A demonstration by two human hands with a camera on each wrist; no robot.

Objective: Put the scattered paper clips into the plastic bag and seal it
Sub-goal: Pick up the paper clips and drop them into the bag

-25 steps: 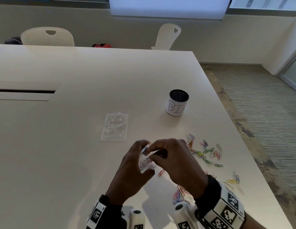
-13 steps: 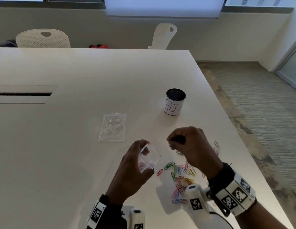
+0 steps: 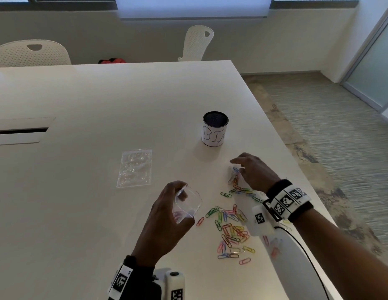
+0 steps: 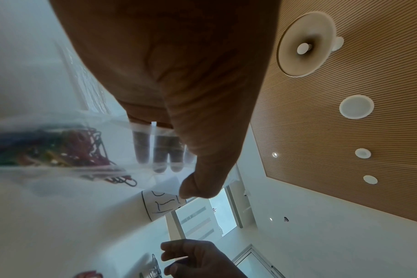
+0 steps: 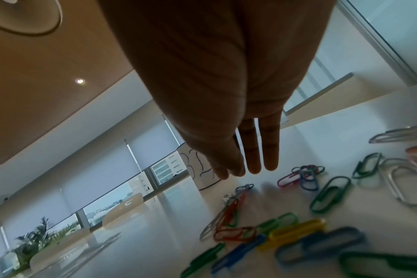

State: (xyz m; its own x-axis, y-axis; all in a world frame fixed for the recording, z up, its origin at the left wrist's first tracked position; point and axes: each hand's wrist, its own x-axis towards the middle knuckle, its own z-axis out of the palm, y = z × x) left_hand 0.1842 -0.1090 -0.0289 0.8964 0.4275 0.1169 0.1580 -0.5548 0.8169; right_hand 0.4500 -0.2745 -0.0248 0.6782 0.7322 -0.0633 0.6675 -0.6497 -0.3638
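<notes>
My left hand (image 3: 178, 192) holds a small clear plastic bag (image 3: 187, 205) just above the white table, its mouth held wide and facing right. The left wrist view shows my thumb and fingers (image 4: 160, 154) pinching the bag's wall (image 4: 102, 120), with several coloured clips (image 4: 48, 148) inside. Several coloured paper clips (image 3: 230, 226) lie scattered to the right of the bag. My right hand (image 3: 238, 167) hovers over the far end of the scatter. Its fingers (image 5: 252, 161) are straight, just above the clips (image 5: 295, 229), and hold nothing.
A second clear bag (image 3: 135, 167) lies flat to the left of the clips. A black-rimmed cup (image 3: 214, 129) with a white label stands behind the scatter. The table's right edge (image 3: 297, 169) runs close beside the clips. White chairs (image 3: 198, 43) stand at the far side.
My right hand has left the bag's mouth and moved right and away, over the far clips, with its fingers spread out. My left hand still holds the bag, whose mouth gapes wider.
</notes>
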